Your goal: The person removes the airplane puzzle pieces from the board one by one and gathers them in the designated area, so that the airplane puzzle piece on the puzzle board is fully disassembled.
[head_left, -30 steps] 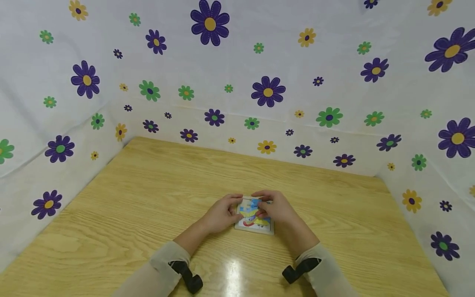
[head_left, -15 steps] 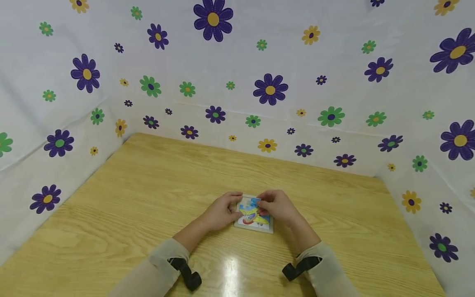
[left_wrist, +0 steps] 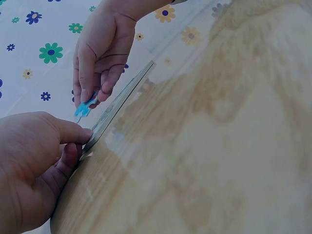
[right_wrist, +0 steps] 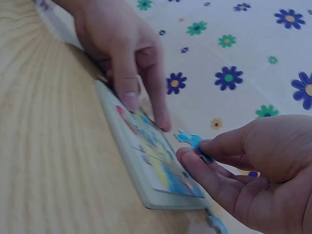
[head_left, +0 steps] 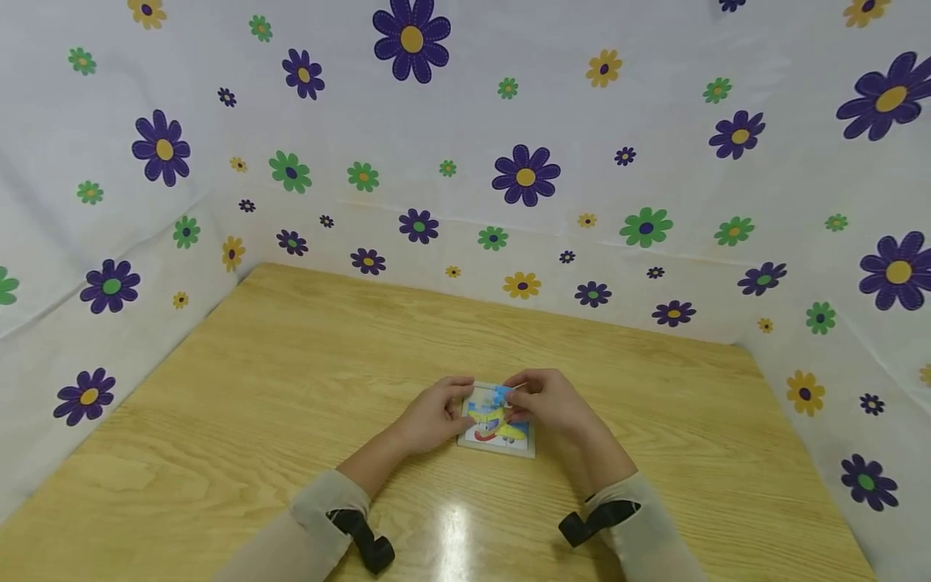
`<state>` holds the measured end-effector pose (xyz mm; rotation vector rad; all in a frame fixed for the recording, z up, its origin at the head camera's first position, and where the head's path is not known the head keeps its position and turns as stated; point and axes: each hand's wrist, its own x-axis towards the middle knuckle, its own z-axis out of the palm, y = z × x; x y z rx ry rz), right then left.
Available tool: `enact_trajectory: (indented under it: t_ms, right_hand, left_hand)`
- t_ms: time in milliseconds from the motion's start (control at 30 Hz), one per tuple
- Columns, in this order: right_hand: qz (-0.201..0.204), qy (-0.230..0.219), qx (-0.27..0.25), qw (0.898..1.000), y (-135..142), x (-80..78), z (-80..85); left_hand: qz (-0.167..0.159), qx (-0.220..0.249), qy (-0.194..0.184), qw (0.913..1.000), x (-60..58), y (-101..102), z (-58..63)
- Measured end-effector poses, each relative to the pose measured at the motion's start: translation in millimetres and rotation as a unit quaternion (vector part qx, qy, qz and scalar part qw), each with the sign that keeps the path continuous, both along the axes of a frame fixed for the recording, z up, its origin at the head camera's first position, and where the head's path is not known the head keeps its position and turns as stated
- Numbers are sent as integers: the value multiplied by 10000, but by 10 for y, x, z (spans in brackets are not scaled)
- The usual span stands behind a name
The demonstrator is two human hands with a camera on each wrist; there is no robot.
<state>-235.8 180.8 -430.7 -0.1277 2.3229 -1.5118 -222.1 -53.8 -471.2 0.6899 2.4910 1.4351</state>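
Observation:
A small square jigsaw puzzle in a pale wooden tray (head_left: 496, 452) lies on the table, its picture yellow, blue and red. My left hand (head_left: 431, 416) grips the tray's left side, thumb over the edge and fingers at the far corner. Above the far right part of the puzzle, my right hand (head_left: 556, 406) pinches a blue jigsaw piece (right_wrist: 189, 139) between thumb and fingertips. The piece is tilted and stands clear of the tray in the right wrist view. Bare wood shows in the far left part of the tray, near the left fingers.
Another blue piece (right_wrist: 218, 223) lies just beyond the tray's right end in the right wrist view. The wooden table (head_left: 327, 339) is bordered at the back and sides by a white flower-print cloth (head_left: 451, 129). Black straps (head_left: 364, 541) hang at both wrists.
My right hand has drawn slightly right and its index finger has come back from the tray's far edge, with the blue piece pinched. The left hand keeps its place on the tray.

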Motion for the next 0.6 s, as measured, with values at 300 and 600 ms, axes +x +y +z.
enact_trajectory:
  t_ms: [300,600]
  right_hand:
    - [-295,-273,301,9987,373,-79,83]
    - [-476,-376,779,9951,691,-92,155]
  left_hand:
    - [-22,144,-13,9999,18,1,6]
    - [-5,118,-51,9999,15,6,5]
